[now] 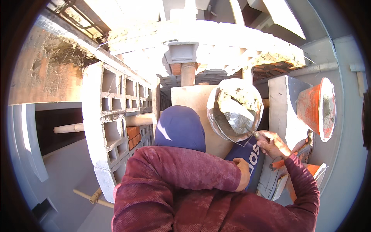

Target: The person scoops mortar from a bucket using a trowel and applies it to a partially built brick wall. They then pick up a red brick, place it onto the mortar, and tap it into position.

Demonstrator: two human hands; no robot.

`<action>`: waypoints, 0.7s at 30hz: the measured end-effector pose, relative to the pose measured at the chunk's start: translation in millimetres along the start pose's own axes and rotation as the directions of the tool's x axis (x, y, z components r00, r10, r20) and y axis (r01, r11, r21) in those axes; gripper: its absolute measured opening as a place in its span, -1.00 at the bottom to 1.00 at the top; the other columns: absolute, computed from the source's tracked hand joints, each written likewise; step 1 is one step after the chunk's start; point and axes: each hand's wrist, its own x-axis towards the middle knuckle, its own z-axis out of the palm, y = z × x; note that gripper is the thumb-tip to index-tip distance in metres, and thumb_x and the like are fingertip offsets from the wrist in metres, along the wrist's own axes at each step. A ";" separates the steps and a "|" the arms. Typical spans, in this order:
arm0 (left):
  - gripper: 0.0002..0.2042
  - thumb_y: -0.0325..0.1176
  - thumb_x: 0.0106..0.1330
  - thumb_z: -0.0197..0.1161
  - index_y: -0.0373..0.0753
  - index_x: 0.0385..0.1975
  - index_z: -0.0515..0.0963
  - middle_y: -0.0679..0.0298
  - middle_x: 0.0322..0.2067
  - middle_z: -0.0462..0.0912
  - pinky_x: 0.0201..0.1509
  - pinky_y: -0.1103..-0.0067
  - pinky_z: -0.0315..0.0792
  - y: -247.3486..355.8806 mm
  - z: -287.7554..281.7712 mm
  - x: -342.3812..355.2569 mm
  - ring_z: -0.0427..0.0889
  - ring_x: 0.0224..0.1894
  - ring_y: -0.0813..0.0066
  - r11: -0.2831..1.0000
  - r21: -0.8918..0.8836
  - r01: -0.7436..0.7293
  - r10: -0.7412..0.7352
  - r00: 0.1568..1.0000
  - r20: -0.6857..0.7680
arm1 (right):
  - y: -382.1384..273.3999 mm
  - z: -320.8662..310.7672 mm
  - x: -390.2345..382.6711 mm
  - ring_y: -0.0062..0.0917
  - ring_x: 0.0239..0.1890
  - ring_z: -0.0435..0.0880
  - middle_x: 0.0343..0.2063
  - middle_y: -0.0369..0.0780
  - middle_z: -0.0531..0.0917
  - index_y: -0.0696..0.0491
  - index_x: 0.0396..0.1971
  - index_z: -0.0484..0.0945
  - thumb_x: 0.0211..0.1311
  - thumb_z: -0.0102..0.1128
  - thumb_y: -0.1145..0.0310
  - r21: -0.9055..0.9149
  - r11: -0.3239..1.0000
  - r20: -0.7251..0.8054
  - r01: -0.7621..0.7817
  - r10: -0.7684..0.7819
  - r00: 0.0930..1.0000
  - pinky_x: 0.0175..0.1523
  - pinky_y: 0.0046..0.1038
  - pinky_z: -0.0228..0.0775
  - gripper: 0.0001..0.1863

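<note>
My right hand [273, 144] is closed round the handle of a trowel [236, 119]. The blade lies inside a round, mortar-crusted bucket [210, 101], against grey mortar [240, 94] that fills its upper part. My left arm, in a maroon sleeve, folds across in front of me. Close to my blue trouser leg [253, 164] with white lettering is my left hand [242, 174], curled inward; its fingers are mostly hidden, and so is anything within them. The bucket stands on a wooden board [189, 94], beyond my bent knee [179, 127].
A hollow-block wall [110, 131] rises on the left, with bamboo poles [69, 128] through and below it. Ahead runs a sunlit masonry wall [208, 34]. To the right are an orange mortar tub [309, 104], an orange-handled tool [276, 165] and a pale beam [277, 100].
</note>
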 end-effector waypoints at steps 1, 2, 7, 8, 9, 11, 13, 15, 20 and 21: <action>-0.56 -0.12 0.06 0.46 -0.06 -0.02 0.69 0.28 -0.15 0.74 -0.16 0.20 0.47 -1.9 0.7 7.6 0.69 -0.15 0.25 0.998 -0.069 0.016 -0.018 1.000 -0.015 | -16.6 -3.7 -9.2 -0.74 -0.59 0.47 -0.51 -0.39 0.54 0.16 0.11 0.50 0.34 0.25 0.36 -0.035 0.999 -0.025 0.001 -0.002 1.000 -0.48 -0.61 0.40 -0.62; -0.54 -0.09 0.02 0.48 -0.06 -0.04 0.69 0.27 -0.18 0.74 -0.18 0.19 0.47 -2.4 0.9 15.8 0.69 -0.18 0.23 0.997 -0.068 0.030 -0.029 0.999 0.023 | -35.1 -6.8 -12.2 -0.74 -0.59 0.47 -0.49 -0.39 0.55 0.16 0.11 0.51 0.34 0.26 0.39 -0.119 0.991 -0.055 0.066 -0.073 0.996 -0.48 -0.61 0.39 -0.62; -0.51 0.06 0.03 0.43 0.00 -0.04 0.68 0.26 -0.22 0.74 -0.14 0.17 0.48 -7.3 2.0 48.3 0.68 -0.21 0.24 0.989 -0.131 0.062 -0.064 0.998 -0.005 | -151.0 -29.5 -14.1 -0.75 -0.52 0.46 -0.45 -0.35 0.52 0.13 0.12 0.51 0.35 0.30 0.32 -0.207 0.934 -0.037 0.292 -0.305 0.951 -0.43 -0.63 0.36 -0.60; -0.51 0.09 0.05 0.41 0.01 -0.05 0.68 0.27 -0.23 0.74 -0.13 0.17 0.49 -7.1 2.0 51.3 0.68 -0.21 0.26 0.992 -0.103 0.079 -0.083 0.996 -0.035 | -176.7 -32.9 -7.1 -0.73 -0.49 0.48 -0.45 -0.33 0.54 0.14 0.11 0.51 0.35 0.30 0.31 -0.256 0.898 -0.008 0.358 -0.372 0.928 -0.40 -0.60 0.38 -0.60; -0.52 0.10 0.05 0.40 0.01 -0.05 0.68 0.27 -0.24 0.74 -0.13 0.17 0.49 -8.1 0.4 53.7 0.69 -0.22 0.26 0.987 -0.143 0.070 -0.078 0.995 -0.054 | -201.4 -31.9 4.5 -0.66 -0.45 0.51 -0.46 -0.29 0.55 0.15 0.10 0.52 0.34 0.29 0.30 -0.363 0.820 -0.017 0.441 -0.480 0.877 -0.35 -0.54 0.41 -0.60; -0.52 0.11 0.05 0.39 0.03 -0.06 0.68 0.28 -0.25 0.75 -0.12 0.18 0.50 -10.1 -2.0 55.0 0.69 -0.22 0.27 0.987 -0.133 0.092 -0.096 0.995 -0.021 | -250.1 -25.3 26.7 -0.49 -0.41 0.55 -0.46 -0.20 0.58 0.19 0.04 0.52 0.32 0.27 0.29 -0.513 0.634 0.003 0.579 -0.673 0.740 -0.25 -0.42 0.44 -0.61; -0.52 0.12 0.03 0.39 0.05 -0.06 0.69 0.30 -0.25 0.75 -0.12 0.21 0.50 -13.2 -4.4 55.1 0.70 -0.23 0.29 0.981 -0.161 0.106 -0.119 0.990 -0.076 | -294.6 -15.0 49.8 -0.30 -0.40 0.58 -0.42 -0.10 0.60 0.24 -0.07 0.53 0.28 0.23 0.33 -0.664 0.485 0.026 0.569 -0.746 0.665 -0.19 -0.32 0.46 -0.67; -0.56 0.09 0.02 0.40 0.07 -0.11 0.70 0.33 -0.24 0.76 -0.13 0.21 0.52 -15.7 -5.9 57.1 0.71 -0.22 0.31 0.977 -0.152 0.153 -0.166 0.983 -0.081 | -331.7 0.8 82.4 -0.14 -0.33 0.65 -0.39 -0.03 0.62 0.25 -0.18 0.52 0.24 0.20 0.38 -0.785 0.237 0.094 0.573 -0.867 0.489 -0.16 -0.22 0.49 -0.74; -0.62 0.03 -0.03 0.42 0.09 -0.18 0.73 0.38 -0.26 0.76 -0.21 0.17 0.54 -16.4 -3.6 86.0 0.72 -0.24 0.34 0.979 -0.187 0.081 -0.119 0.971 -0.206 | -364.8 51.8 159.3 -0.08 -0.30 0.68 -0.33 -0.01 0.58 0.22 -0.10 0.47 0.07 0.23 0.52 -0.949 -0.124 0.255 0.291 -0.845 0.471 -0.16 -0.16 0.55 -0.65; -0.62 0.02 -0.02 0.42 0.09 -0.17 0.73 0.37 -0.26 0.75 -0.22 0.16 0.54 -17.0 -3.2 95.5 0.72 -0.24 0.33 0.978 -0.205 0.028 -0.066 0.981 -0.182 | -366.3 53.7 165.1 -0.09 -0.31 0.68 -0.32 -0.01 0.58 0.23 -0.09 0.46 0.07 0.23 0.53 -0.932 -0.162 0.283 0.323 -0.883 0.375 -0.18 -0.17 0.55 -0.65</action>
